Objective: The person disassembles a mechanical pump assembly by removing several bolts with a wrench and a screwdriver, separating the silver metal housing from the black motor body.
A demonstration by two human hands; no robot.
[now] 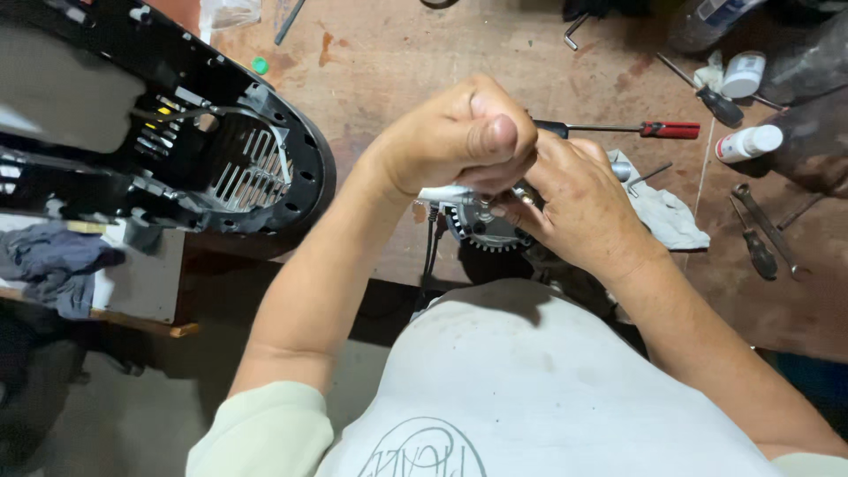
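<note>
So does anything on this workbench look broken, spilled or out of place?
The black plastic housing lies opened up, with wires and grille exposed. The wooden bench is stained, with tools scattered. Both hands, left and right, grip a round toothed part.

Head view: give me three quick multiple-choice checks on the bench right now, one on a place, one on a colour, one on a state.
1. Where does the black slotted housing lie?
A. left of the hands
B. right of the hands
C. under the white cloth

2. What colour is the handle of the screwdriver just past the hands?
A. blue
B. red
C. yellow

3. How is the left hand held?
A. flat and open on the bench
B. closed in a fist over the round finned part
C. resting on the housing

Answers:
1 A: the housing fills the upper left, the hands are at centre.
2 B: its grip is red.
3 B: its fingers are curled shut, meeting the right hand above the part.
</note>
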